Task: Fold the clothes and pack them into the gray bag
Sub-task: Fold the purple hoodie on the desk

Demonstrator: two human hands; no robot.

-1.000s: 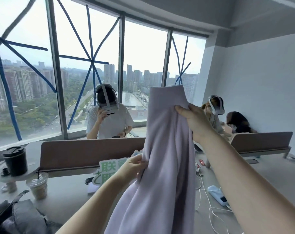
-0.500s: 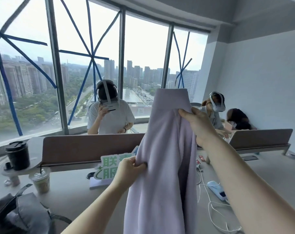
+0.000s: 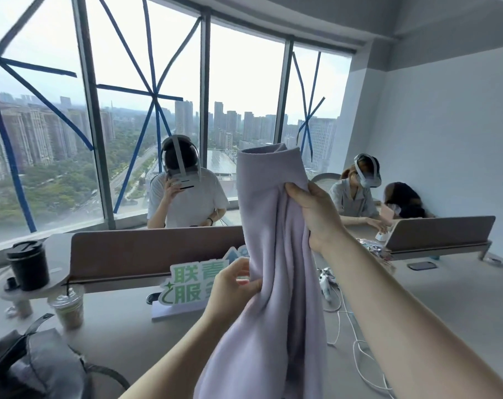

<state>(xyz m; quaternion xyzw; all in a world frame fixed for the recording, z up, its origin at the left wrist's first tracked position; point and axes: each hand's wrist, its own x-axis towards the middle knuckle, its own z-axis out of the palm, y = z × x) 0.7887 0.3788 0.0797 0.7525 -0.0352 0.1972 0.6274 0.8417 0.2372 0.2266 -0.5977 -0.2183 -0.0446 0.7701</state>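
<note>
A pale lilac garment (image 3: 270, 283) hangs upright in front of me, its folded top edge raised to window height and its lower part running out of the bottom of the frame. My right hand (image 3: 316, 214) grips it near the top on its right side. My left hand (image 3: 233, 286) pinches its left edge lower down, over the desk. The gray bag (image 3: 34, 367) lies at the bottom left on the desk, with a dark strap curving out; its opening is not visible.
An iced drink cup (image 3: 67, 308) and a black tumbler (image 3: 28, 264) stand at the left. A green-lettered sign (image 3: 192, 283) sits behind the garment. White cables (image 3: 348, 321) trail at the right. A brown divider (image 3: 146, 251) separates me from people wearing headsets.
The view has tilted down slightly, so the garment and both hands sit lower in frame. The left hand's hold has shifted lower along the garment's left edge. The right hand holds on as before.
</note>
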